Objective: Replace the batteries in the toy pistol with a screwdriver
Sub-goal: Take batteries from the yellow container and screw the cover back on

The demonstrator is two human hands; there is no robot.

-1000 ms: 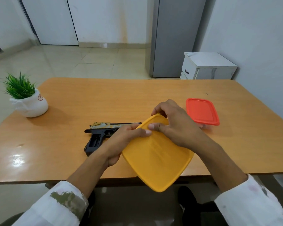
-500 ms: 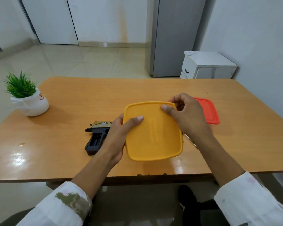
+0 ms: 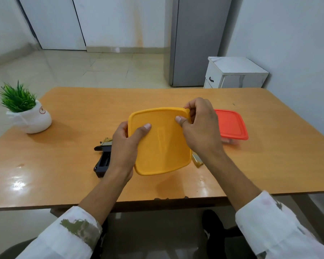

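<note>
A square yellow-lidded container [image 3: 160, 143] is held above the table's middle. My left hand [image 3: 124, 146] grips its left edge with the thumb on the lid. My right hand [image 3: 199, 128] pinches the tab at the lid's far right corner. The black toy pistol [image 3: 102, 161] lies on the wooden table [image 3: 73, 165] behind my left hand, grip toward me, mostly hidden. A small olive-gold part [image 3: 197, 160] peeks out below the container on the right. No screwdriver or battery shows.
A red-lidded container [image 3: 232, 124] sits on the table to the right of my right hand. A white pot with a green plant [image 3: 29, 116] stands at the far left. A white cabinet [image 3: 236, 71] and a grey fridge [image 3: 193, 42] stand beyond the table.
The yellow container has moved from over the table's near edge, where it was tilted, up and away to level over the middle. My right hand shifted to the lid's far right corner.
</note>
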